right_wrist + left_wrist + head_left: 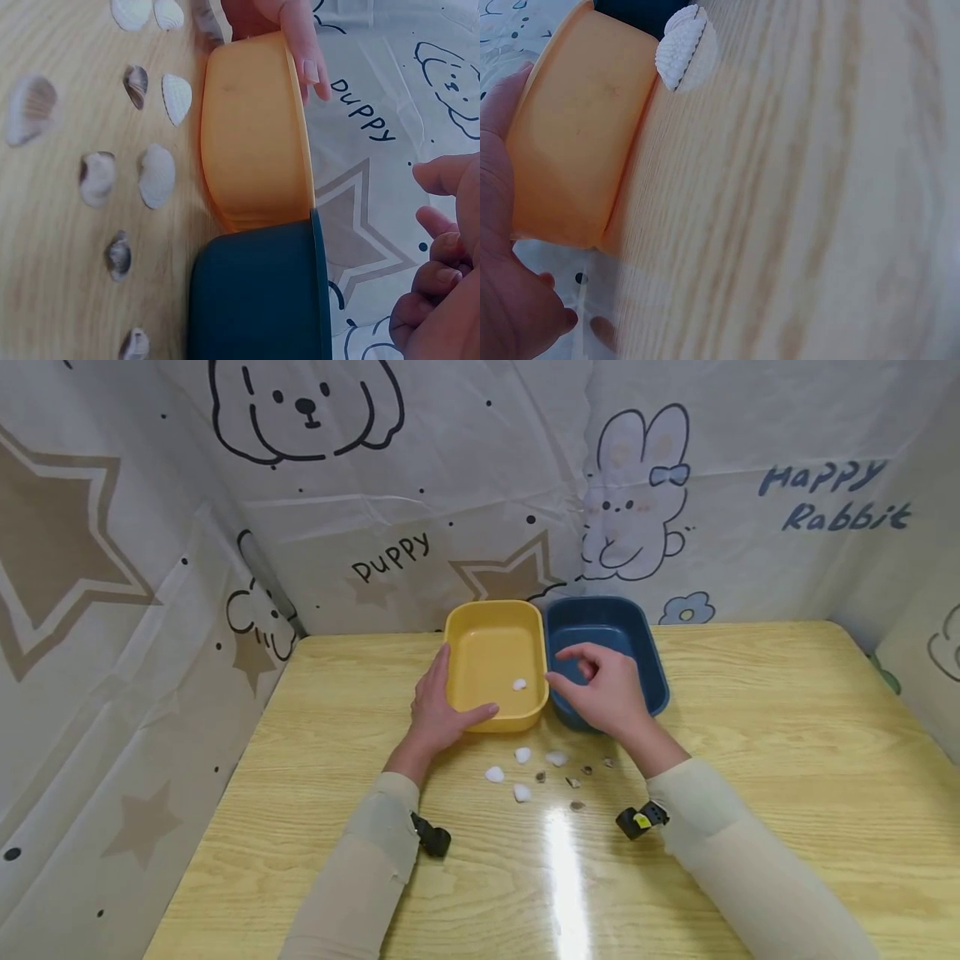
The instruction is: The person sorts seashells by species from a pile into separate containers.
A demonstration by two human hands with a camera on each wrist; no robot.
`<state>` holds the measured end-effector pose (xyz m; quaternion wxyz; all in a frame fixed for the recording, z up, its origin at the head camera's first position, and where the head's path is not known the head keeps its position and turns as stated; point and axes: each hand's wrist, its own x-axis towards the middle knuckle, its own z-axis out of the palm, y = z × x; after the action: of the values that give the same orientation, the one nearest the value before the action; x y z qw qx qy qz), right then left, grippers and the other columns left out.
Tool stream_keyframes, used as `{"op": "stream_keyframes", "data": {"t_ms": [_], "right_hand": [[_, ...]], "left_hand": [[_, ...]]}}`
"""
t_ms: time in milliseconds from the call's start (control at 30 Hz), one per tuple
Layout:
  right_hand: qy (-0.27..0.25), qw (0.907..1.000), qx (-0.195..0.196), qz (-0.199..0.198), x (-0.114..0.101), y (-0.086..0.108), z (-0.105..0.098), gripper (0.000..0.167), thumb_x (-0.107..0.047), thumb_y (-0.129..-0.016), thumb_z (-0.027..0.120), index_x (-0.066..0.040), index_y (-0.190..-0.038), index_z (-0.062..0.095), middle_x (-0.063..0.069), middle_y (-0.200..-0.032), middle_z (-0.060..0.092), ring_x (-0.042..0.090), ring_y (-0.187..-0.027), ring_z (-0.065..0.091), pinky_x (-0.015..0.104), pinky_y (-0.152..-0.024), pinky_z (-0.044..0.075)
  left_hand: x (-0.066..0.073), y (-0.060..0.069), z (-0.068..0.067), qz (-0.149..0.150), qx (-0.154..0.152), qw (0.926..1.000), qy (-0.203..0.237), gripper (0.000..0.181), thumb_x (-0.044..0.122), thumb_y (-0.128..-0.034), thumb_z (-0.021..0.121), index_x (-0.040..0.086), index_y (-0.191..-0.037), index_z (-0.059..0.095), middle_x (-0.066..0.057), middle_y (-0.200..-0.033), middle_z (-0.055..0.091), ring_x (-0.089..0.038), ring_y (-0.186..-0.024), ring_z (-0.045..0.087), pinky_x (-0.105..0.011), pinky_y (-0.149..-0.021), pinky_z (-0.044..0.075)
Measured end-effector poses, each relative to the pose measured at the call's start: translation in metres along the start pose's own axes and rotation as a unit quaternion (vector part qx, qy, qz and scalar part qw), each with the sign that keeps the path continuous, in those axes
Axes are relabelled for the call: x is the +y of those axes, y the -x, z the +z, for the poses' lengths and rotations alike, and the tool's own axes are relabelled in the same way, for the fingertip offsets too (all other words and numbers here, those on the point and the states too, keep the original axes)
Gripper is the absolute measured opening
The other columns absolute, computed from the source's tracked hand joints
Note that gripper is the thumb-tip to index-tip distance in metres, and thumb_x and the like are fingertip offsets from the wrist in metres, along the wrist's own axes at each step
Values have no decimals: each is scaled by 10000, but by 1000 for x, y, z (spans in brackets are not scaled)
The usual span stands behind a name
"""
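Observation:
My left hand [437,714] grips the near left corner of the yellow container [496,724], thumb over the rim and fingers along the outer left side. One white shell [519,684] lies inside. Above the blue container [658,689] hovers my right hand [609,693], its thumb and index finger apart near the shared rims, holding nothing. In the right wrist view, the other fingers of this hand [450,277] are curled. Several white shells [494,774] and smaller dark shells [573,782] lie on the table in front of the containers.
Both containers stand side by side at the back of the wooden table [337,768], close to a printed cloth [465,468]. More cloth hangs at the left and right. Wrist cameras [432,838] are strapped at both sleeves.

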<state>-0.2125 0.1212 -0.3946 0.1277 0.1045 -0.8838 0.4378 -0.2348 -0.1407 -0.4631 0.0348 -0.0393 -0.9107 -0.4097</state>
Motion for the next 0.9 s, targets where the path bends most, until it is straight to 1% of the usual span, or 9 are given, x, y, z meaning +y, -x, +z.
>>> {"op": "stream_keyframes", "data": {"t_ms": [200, 500, 700, 900], "right_hand": [[-75, 10000, 9, -38, -1, 13, -4, 268, -285, -873, 801, -104, -1054, 721, 57, -691, 422, 234, -644, 425, 365, -612, 326], [-167, 9998, 42, -15, 4, 32, -5, 248, -270, -867, 809, -114, -1042, 729, 63, -681, 431, 225, -621, 418, 358, -612, 332], [-204, 9997, -35, -90, 8, 42, -3, 236, -246, -847, 829, -112, -1021, 740, 27, -657, 415, 216, -614, 414, 357, -615, 332], [-232, 9996, -122, -48, 13, 51, 0, 246, -216, -835, 839, -77, -1017, 746, 14, -628, 392, 214, -579, 384, 363, -630, 338]], "left_hand": [[1, 0, -2, -12, -45, 10000, -24, 1232, 604, -714, 824, 326, -1615, 32, 65, -1657, 108, -262, -1475, 112, -529, -1148, 127], [1, -1, -2, 82, -33, 10000, 23, 1232, 607, -711, 826, 325, -1616, 38, 54, -1657, 112, -275, -1472, 113, -553, -1139, 133], [0, 0, -2, -6, -33, 10000, 58, 1233, 592, -715, 830, 330, -1615, 28, 37, -1654, 122, -269, -1475, 100, -553, -1140, 124], [-1, 0, 0, 7, -27, 9999, 119, 1238, 595, -709, 831, 325, -1616, 32, 24, -1652, 134, -268, -1472, 105, -547, -1141, 128]]}}
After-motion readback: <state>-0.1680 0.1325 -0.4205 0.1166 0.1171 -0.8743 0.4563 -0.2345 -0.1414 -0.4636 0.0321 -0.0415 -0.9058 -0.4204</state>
